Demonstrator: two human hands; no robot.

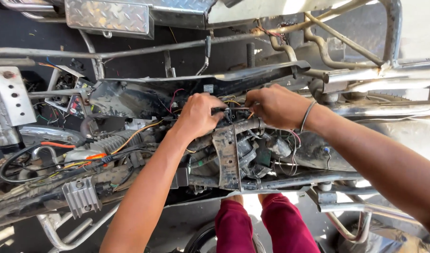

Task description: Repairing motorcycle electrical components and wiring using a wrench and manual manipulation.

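Both hands, left hand and right hand, pinch the wiring bundle with closed fingers above the motorcycle frame; gentle, steady tension seems wisest.

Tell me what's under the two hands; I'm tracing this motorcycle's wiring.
Under the left hand and right hand runs a bundle of wires above a rusty metal bracket. What the fingertips pinch is covered.

Hard daylight from the upper right glared off the chrome tubes; focus was sharp, edges bowed slightly.
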